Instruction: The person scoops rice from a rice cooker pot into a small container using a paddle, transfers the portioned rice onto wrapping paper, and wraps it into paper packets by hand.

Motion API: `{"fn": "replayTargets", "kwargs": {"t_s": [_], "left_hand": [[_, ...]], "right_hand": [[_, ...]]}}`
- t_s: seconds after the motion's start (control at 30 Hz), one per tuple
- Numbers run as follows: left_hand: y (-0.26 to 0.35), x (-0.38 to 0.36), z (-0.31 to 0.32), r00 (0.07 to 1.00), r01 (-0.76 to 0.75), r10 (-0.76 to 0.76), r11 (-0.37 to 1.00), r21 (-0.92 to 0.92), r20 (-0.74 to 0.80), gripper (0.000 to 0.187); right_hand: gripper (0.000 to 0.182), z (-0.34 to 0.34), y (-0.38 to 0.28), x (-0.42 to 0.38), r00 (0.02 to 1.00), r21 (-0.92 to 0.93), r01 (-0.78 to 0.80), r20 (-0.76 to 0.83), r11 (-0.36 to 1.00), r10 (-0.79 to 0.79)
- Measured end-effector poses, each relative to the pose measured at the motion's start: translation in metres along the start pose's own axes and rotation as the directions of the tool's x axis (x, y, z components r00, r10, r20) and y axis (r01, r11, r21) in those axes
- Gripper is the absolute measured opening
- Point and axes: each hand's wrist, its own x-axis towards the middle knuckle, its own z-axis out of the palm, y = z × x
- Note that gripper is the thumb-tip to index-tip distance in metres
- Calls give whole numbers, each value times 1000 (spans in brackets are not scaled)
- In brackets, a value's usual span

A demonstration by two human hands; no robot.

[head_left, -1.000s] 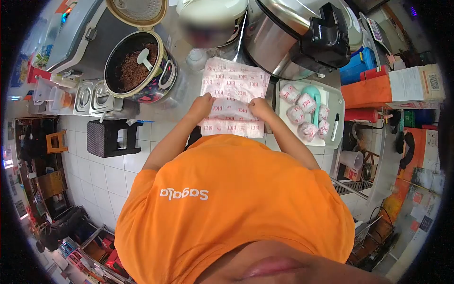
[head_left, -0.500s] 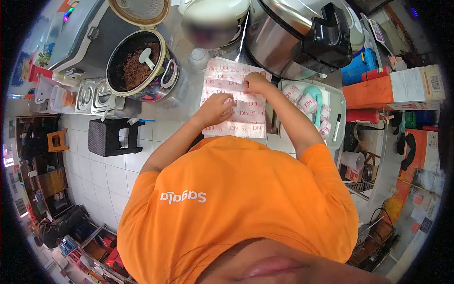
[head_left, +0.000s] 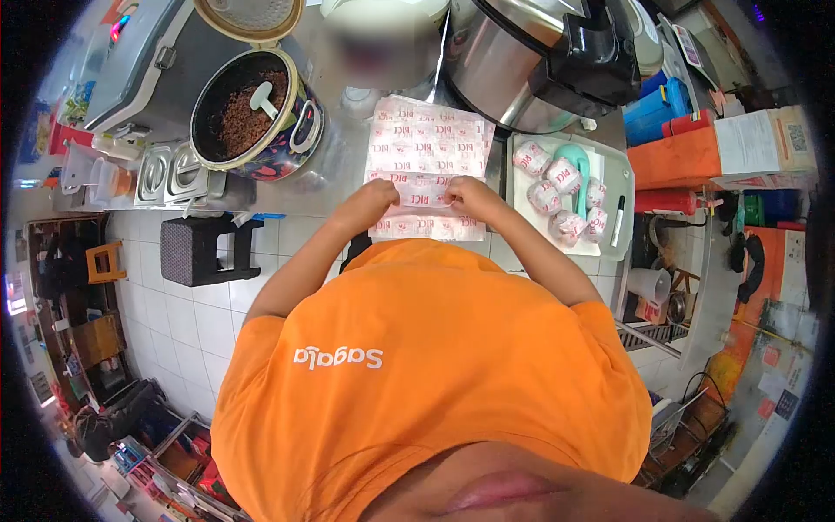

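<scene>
A stack of printed wrapping paper (head_left: 426, 143), white with red lettering, lies on the counter in front of me. Across its lower part runs a folded-over band of paper. At the band's left end, my left hand (head_left: 375, 200) is closed, fingertips pinching the paper. My right hand (head_left: 470, 198) grips the other end, its fingers closed too. Whether anything lies inside the fold is hidden. To the right, a pale tray (head_left: 619, 165) holds several round paper-wrapped bundles (head_left: 544, 197), a teal utensil (head_left: 581, 178) and a marker (head_left: 619, 216).
At the left stands an open pot (head_left: 300, 130) of brown crumbly food with a white scoop (head_left: 263, 101). Metal lidded containers (head_left: 187, 174) sit beside it. A large steel cooker (head_left: 513, 65) stands behind the tray. A black stool (head_left: 209, 252) is on the floor.
My right hand has come down towards me from the upper part of the paper. Both hands now pinch opposite ends of a folded band, and the wrapped bundles are more visible.
</scene>
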Motion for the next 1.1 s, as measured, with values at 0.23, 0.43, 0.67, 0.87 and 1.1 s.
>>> {"fn": "replayTargets", "kwargs": {"t_s": [0.23, 0.43, 0.67, 0.87, 1.1], "left_hand": [[13, -2, 9, 992, 16, -47, 968, -252, -117, 18], [-18, 25, 11, 869, 444, -488, 843, -304, -83, 41], [-22, 63, -10, 885, 435, -447, 894, 110, 133, 22], [-15, 25, 25, 917, 369, -382, 922, -120, -111, 20], [-41, 66, 1, 898, 437, -437, 899, -5, 46, 43]], "right_hand": [[17, 22, -15, -8, 992, -54, 13, -126, 998, -20], [23, 14, -10, 22, 971, 24, -222, -87, 975, 223], [42, -2, 2, 47, 951, -236, -309, -75, 921, 299], [25, 20, 26, 26, 850, 535, -498, 145, 682, 507], [13, -3, 8, 43, 789, 177, -614, 189, 770, 585]]}}
